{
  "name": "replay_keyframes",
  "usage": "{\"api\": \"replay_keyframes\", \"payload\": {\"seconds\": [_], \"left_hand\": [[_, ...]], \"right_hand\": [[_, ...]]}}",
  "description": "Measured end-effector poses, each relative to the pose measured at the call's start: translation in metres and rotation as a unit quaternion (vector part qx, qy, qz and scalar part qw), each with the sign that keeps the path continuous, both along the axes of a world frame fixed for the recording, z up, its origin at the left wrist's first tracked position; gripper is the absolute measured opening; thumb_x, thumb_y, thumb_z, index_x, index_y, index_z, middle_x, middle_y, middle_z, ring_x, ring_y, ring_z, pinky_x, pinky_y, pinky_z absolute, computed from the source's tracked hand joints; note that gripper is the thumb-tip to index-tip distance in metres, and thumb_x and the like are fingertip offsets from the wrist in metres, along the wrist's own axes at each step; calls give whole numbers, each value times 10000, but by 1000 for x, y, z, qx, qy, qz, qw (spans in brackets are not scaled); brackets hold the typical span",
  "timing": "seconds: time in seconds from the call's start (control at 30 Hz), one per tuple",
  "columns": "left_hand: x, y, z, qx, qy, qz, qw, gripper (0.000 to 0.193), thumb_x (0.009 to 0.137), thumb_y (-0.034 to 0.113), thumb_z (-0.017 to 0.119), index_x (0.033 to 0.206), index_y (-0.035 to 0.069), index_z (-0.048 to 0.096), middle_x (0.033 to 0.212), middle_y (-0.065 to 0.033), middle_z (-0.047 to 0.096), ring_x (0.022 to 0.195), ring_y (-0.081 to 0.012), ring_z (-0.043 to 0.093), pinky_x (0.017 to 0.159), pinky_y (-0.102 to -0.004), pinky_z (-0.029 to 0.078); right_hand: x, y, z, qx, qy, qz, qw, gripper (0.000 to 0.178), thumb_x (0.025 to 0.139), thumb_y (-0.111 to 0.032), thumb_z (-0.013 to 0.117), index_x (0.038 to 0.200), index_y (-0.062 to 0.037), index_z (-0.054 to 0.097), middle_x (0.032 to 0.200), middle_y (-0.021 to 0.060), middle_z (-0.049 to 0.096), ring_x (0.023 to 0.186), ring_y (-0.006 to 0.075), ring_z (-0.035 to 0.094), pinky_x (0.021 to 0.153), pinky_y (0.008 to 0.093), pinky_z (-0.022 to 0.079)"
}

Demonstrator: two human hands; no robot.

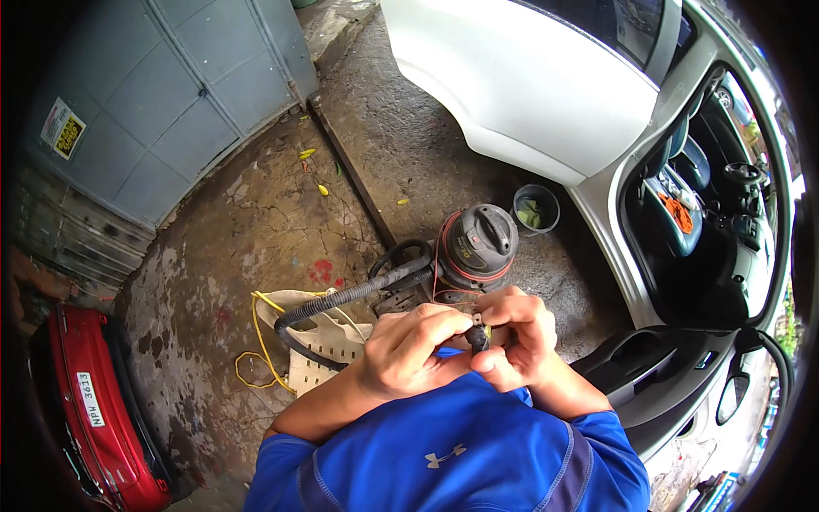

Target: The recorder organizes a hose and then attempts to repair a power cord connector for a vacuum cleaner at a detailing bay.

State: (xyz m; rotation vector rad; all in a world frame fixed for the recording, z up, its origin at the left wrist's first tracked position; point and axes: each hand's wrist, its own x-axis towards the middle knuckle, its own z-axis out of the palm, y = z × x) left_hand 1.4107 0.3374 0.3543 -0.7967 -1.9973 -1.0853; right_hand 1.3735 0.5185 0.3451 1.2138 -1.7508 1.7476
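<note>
In front of my chest, both hands are closed around a small black piece (pixel 480 339) with a pale, metallic-looking tip and a yellowish side. Its exact kind is too small to make out. The fingers of my left hand (pixel 418 346) pinch it from the left. From the other side, my right hand (pixel 522 334) grips it between thumb and curled fingers. Just beyond the hands stands a black and grey wet-dry vacuum cleaner (pixel 479 243), with a thin reddish cord around its body. Its ribbed hose (pixel 341 297) loops out past my left forearm.
Right of the vacuum, a dark bucket (pixel 548 224) holds something green. A white car (pixel 537 94) stands with its door (pixel 653 367) open on the right. Yellow cord (pixel 258 328) lies by a beige slotted plastic piece (pixel 311 371). A red car (pixel 107 427) and grey gate (pixel 171 85) are left.
</note>
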Motion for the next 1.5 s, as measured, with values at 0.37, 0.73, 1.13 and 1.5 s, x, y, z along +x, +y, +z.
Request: {"api": "replay_keyframes", "payload": {"seconds": [0.37, 0.73, 1.13, 1.5], "left_hand": [[3, 16, 32, -40, -3, 43, 998, 431, 821, 246, 891, 1074, -3, 647, 823, -93, 700, 586, -127, 627, 484, -238, 480], [9, 3, 44, -160, 28, 21, 987, 282, 806, -5, 746, 1060, -86, 654, 917, -151, 689, 729, -254, 714, 581, -334, 581], [12, -14, 34, 18, -63, -6, 998, 564, 742, 245, 961, 1101, 13, 593, 893, -121, 676, 745, -173, 671, 624, -290, 545], [20, -19, 27, 202, -156, -75, 964, 446, 765, 74, 913, 1125, -4, 661, 1055, -165, 702, 903, -238, 718, 754, -326, 585]], "right_hand": [[-8, 29, 39, 115, 121, -33, 985, 518, 778, -274, 909, 1107, -16, 604, 855, 91, 717, 608, 198, 679, 537, 301, 534], [-18, 15, 42, 103, 142, 3, 984, 282, 791, -88, 821, 981, -5, 630, 666, 46, 582, 470, 190, 557, 437, 324, 429], [-30, 0, 32, 46, 62, 142, 987, 649, 761, -257, 943, 1200, 43, 570, 969, 160, 719, 759, 293, 745, 622, 336, 592], [-33, -4, 34, 33, 101, 136, 985, 424, 790, 14, 823, 1149, 71, 603, 944, 187, 741, 757, 310, 754, 657, 378, 613]]}}
